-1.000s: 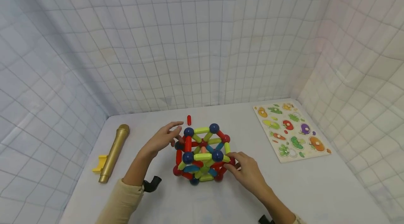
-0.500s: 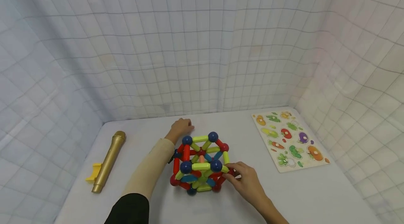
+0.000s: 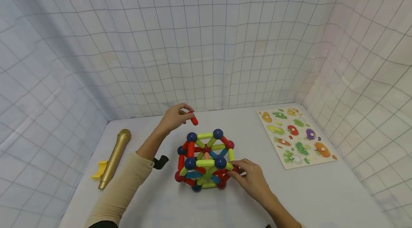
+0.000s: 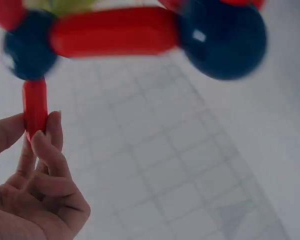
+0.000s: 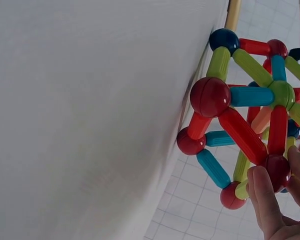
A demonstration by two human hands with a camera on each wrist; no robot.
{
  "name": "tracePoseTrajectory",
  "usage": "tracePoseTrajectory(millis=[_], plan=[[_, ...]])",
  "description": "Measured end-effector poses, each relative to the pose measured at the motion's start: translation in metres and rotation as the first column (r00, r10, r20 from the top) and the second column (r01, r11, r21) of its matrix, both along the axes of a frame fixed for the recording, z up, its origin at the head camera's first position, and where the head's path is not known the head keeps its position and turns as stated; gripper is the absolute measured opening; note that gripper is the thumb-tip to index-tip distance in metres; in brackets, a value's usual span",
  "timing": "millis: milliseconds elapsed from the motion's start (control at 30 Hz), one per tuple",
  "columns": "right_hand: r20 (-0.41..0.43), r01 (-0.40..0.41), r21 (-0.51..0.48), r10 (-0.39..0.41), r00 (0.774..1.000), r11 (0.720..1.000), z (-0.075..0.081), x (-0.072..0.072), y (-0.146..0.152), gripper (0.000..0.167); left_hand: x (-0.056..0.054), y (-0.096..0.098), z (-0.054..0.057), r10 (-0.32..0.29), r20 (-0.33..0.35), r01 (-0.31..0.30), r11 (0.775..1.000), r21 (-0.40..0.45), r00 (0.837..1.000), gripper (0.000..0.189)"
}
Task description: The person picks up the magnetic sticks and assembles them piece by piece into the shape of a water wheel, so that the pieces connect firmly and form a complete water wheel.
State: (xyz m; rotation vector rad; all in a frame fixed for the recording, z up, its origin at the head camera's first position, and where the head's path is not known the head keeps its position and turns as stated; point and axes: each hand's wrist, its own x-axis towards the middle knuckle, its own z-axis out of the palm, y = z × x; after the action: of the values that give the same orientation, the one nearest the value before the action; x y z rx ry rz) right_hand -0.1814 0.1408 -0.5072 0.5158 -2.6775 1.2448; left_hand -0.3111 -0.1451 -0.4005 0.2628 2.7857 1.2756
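A structure of magnetic rods and balls (image 3: 205,163) stands on the white table, built from red, lime and blue rods with dark blue and red balls. Just behind its left side, my left hand (image 3: 174,117) pinches a loose red magnetic rod (image 3: 194,119) between thumb and fingers, raised above the table. The left wrist view shows that rod (image 4: 35,107) upright in the fingertips, overlapping a blue ball (image 4: 30,44) there. At the structure's right corner, my right hand (image 3: 252,179) grips a red ball (image 5: 277,172) with fingers and thumb.
On the left lies a gold toy microphone (image 3: 114,158) beside a yellow piece (image 3: 101,169). A wooden board with vegetable pictures (image 3: 296,138) lies at the right. White gridded cloth walls (image 3: 206,60) enclose the table's back and sides.
My left hand reached past the structure to the red rod lying at the back, took hold of it, and has lifted it. My right hand stays at the right corner.
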Motion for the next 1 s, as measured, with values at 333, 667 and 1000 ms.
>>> tracePoseTrajectory(millis=[333, 667, 1000], plan=[[-0.006, -0.005, -0.017, 0.005, 1.0, 1.0, -0.001, -0.001, 0.0, 0.026, 0.078, 0.053, 0.02, -0.234, 0.052, 0.232, 0.972, 0.03, 0.971, 0.016], [-0.002, -0.006, 0.014, 0.006, 1.0, 1.0, -0.001, -0.001, 0.0, 0.03, 0.07, 0.075, 0.01, -0.238, 0.094, 0.245, 0.967, -0.075, 0.967, 0.039], [-0.01, -0.01, -0.007, 0.01, 1.0, 1.0, -0.002, 0.0, 0.002, 0.032, 0.052, 0.087, 0.011, -0.147, 0.175, 0.184, 0.959, -0.217, 0.974, 0.052]])
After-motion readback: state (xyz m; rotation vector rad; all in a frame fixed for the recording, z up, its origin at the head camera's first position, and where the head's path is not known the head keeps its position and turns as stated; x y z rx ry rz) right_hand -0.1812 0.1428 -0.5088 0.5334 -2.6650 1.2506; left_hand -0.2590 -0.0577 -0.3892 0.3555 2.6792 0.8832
